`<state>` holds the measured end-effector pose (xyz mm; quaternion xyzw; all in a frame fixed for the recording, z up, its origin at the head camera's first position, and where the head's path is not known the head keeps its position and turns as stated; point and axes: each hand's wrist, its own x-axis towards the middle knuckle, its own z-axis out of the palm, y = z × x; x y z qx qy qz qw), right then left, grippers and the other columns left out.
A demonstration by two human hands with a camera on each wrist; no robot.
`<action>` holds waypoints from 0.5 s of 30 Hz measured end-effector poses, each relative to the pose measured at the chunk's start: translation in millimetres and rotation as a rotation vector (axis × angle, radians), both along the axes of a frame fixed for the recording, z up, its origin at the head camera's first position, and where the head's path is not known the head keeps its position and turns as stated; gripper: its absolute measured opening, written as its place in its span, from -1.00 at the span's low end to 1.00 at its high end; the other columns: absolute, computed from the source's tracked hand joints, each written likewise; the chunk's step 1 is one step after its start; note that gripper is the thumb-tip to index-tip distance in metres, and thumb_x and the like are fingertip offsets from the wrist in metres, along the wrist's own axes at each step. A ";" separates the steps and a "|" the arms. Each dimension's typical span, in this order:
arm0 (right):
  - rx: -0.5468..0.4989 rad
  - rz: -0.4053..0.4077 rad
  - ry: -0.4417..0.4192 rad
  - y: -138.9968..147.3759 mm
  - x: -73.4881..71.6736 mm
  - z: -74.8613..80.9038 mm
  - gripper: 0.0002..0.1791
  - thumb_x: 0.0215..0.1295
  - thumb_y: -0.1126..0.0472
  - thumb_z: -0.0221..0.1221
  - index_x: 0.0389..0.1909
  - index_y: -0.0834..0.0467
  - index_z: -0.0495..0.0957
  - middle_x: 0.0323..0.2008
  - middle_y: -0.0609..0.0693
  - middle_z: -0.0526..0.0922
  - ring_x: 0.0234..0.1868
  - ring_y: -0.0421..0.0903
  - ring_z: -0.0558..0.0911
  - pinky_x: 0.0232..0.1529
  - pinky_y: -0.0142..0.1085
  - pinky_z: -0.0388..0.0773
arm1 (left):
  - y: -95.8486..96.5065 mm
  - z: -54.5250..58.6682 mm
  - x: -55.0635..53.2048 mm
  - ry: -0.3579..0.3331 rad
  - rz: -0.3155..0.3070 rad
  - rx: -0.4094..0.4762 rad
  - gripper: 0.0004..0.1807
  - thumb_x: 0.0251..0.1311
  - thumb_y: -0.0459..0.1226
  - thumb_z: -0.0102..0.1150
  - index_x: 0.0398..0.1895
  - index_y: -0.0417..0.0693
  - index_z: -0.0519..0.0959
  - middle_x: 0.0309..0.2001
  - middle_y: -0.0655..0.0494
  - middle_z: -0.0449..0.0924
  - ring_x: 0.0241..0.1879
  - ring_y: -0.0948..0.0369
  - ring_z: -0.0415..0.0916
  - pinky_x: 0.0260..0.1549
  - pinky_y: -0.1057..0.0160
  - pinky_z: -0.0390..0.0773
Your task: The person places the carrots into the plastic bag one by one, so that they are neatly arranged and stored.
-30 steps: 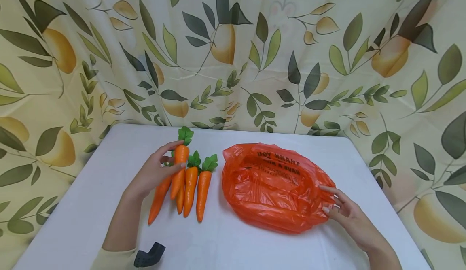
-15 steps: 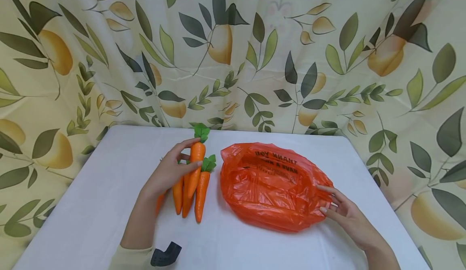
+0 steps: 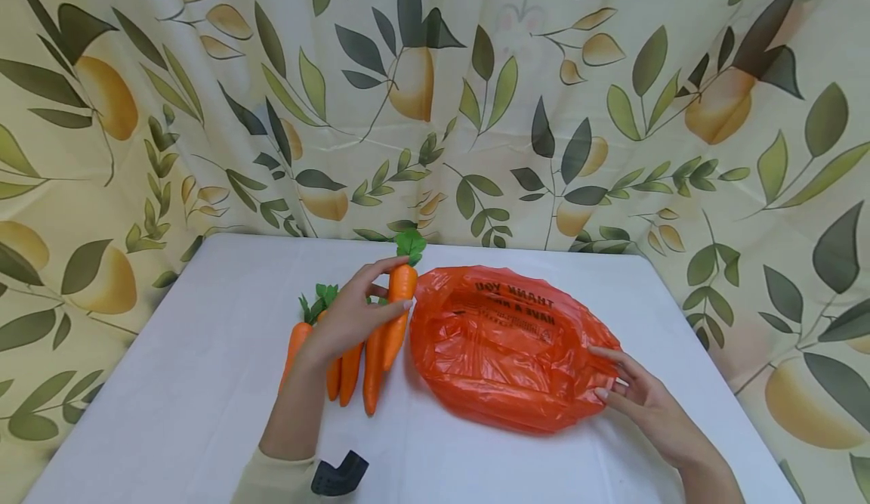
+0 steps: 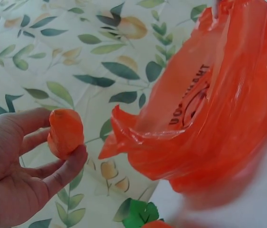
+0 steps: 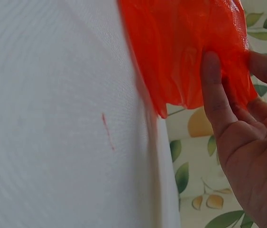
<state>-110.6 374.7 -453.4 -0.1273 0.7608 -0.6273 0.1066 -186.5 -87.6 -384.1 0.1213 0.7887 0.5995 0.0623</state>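
One carrot (image 3: 403,285) is being gripped by the left hand (image 3: 352,316) — a narrow grip, with the body of the carrot being held between the thumb and the fingers. The green leaves of this carrot are pointing toward the far side, and its tip is pointing toward the near side. The carrot is being positioned just beside the left edge of the red plastic bag (image 3: 503,360); in the left wrist view, a gap between the two is being shown.

The right edge of the bag is being pinched between the thumb and fingers of the right hand (image 3: 649,407). The bag is lying on the white table (image 3: 190,413) with its mouth being spread wide, and black lettering (image 3: 515,295) is being displayed on its far wall.

The other carrots (image 3: 372,379) are lying on the table to the left of the bag, leaves toward the far side. They are being partly covered by the left hand and forearm, so their exact number cannot be told.

Behind the table, a cloth (image 3: 421,164) printed with leaves and fruit is hanging.
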 end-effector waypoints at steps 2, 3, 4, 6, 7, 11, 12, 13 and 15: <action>0.008 -0.003 0.008 -0.1 0.4 0.4 -0.37 0.49 0.46 0.12 0.53 0.23 0.22 0.45 -0.15 0.27 0.17 -0.19 0.64 0.07 -0.25 0.61 | 4.1 0.1 -0.4 -0.001 -0.007 0.005 -0.35 0.33 -0.22 0.38 0.43 0.45 0.44 0.30 0.20 0.34 0.14 -0.02 0.42 -0.16 -0.03 0.69; 0.013 -0.008 0.009 -0.3 0.6 0.6 -0.37 0.49 0.45 0.12 0.53 0.24 0.22 0.44 -0.19 0.27 0.18 -0.21 0.63 0.07 -0.26 0.61 | 6.0 0.3 -0.3 -0.004 -0.010 0.008 -0.35 0.34 -0.22 0.38 0.44 0.46 0.43 0.30 0.21 0.34 0.14 -0.02 0.42 -0.15 -0.05 0.68; 0.021 -0.014 0.010 -0.4 0.9 0.9 -0.36 0.49 0.45 0.13 0.53 0.24 0.22 0.43 -0.22 0.27 0.18 -0.22 0.63 0.07 -0.27 0.61 | 8.1 0.5 -0.3 -0.006 -0.012 0.007 -0.35 0.34 -0.22 0.37 0.43 0.47 0.43 0.30 0.22 0.34 0.15 -0.01 0.42 -0.14 -0.05 0.68; 0.038 -0.028 0.009 -0.8 1.3 1.4 -0.36 0.49 0.43 0.15 0.53 0.23 0.23 0.42 -0.27 0.26 0.19 -0.25 0.61 0.06 -0.28 0.60 | 12.6 1.1 -0.5 -0.005 -0.022 0.018 -0.35 0.33 -0.22 0.38 0.44 0.46 0.43 0.31 0.23 0.34 0.14 -0.02 0.42 -0.13 -0.06 0.67; 0.044 -0.033 0.005 -0.8 1.4 1.7 -0.36 0.50 0.41 0.15 0.53 0.23 0.23 0.41 -0.29 0.26 0.19 -0.25 0.61 0.06 -0.29 0.60 | 15.0 1.2 -0.6 -0.005 -0.024 0.023 -0.35 0.33 -0.22 0.38 0.43 0.47 0.44 0.31 0.23 0.35 0.13 -0.01 0.42 -0.13 -0.04 0.67; 0.045 -0.044 -0.013 -1.2 1.8 2.2 -0.36 0.50 0.40 0.16 0.54 0.20 0.23 0.39 -0.24 0.31 0.15 -0.23 0.63 0.06 -0.29 0.60 | 26.0 2.2 -0.3 0.006 -0.043 0.052 -0.34 0.32 -0.23 0.40 0.43 0.46 0.45 0.30 0.24 0.36 0.13 0.00 0.44 -0.15 0.02 0.67; 0.043 -0.042 -0.016 -1.1 1.8 2.1 -0.36 0.50 0.40 0.15 0.54 0.20 0.23 0.39 -0.22 0.31 0.15 -0.22 0.64 0.07 -0.29 0.60 | 29.2 2.4 0.0 0.006 -0.045 0.060 -0.33 0.31 -0.24 0.40 0.43 0.46 0.45 0.29 0.23 0.37 0.12 0.01 0.45 -0.15 0.05 0.67; 0.041 -0.040 -0.016 -1.1 1.8 2.0 -0.36 0.51 0.40 0.15 0.55 0.19 0.23 0.41 -0.18 0.31 0.15 -0.22 0.63 0.07 -0.28 0.60 | 32.5 2.7 0.4 0.007 -0.050 0.071 -0.33 0.31 -0.25 0.41 0.43 0.45 0.45 0.28 0.21 0.37 0.12 0.01 0.45 -0.15 0.06 0.68; 0.038 -0.037 -0.012 -1.1 1.7 1.4 -0.36 0.51 0.41 0.15 0.54 0.19 0.23 0.43 -0.15 0.30 0.16 -0.22 0.63 0.07 -0.28 0.60 | 39.9 3.2 1.0 0.007 -0.062 0.090 -0.32 0.30 -0.26 0.41 0.44 0.43 0.45 0.25 0.16 0.38 0.12 0.01 0.45 -0.14 0.10 0.69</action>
